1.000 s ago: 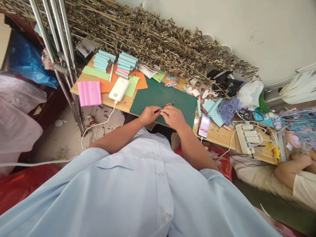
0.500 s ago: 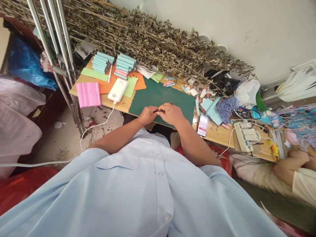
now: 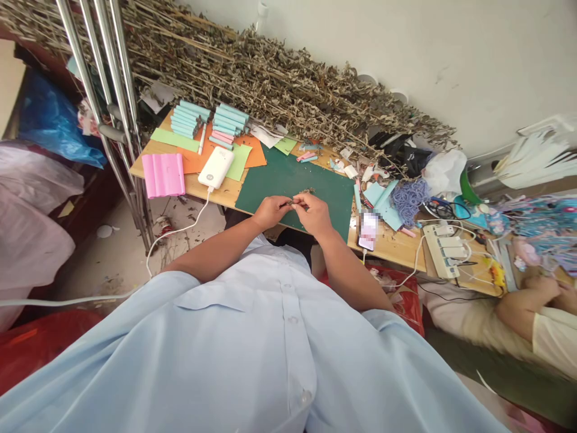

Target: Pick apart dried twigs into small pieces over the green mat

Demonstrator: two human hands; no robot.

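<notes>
My left hand (image 3: pixel 271 211) and my right hand (image 3: pixel 314 215) meet over the near part of a dark green cutting mat (image 3: pixel 288 174). Both are closed, fingertips pinched close together on a small dark clump of dried leaves (image 3: pixel 290 203), mostly covered by the fingers. Just behind my right hand, some loose dried leaf bits (image 3: pixel 309 190) lie on the mat. Past the mat's far edge are short pink and blue paper rolls (image 3: pixel 307 156).
Bundles of dried stalks (image 3: pixel 288 78) line the wall side. Blue rolls (image 3: pixel 229 117), a white power bank (image 3: pixel 216 167) and pink paper (image 3: pixel 163 175) sit left. A phone (image 3: pixel 368 231), purple yarn (image 3: pixel 409 197) and a power strip (image 3: pixel 444 249) lie right. Another person's arm (image 3: pixel 518 310) shows far right.
My right hand has shifted slightly left and turned, its fingers now drawn into a pinch at the left fingertips. The left hand stays nearly in place. The view has tilted slightly.
</notes>
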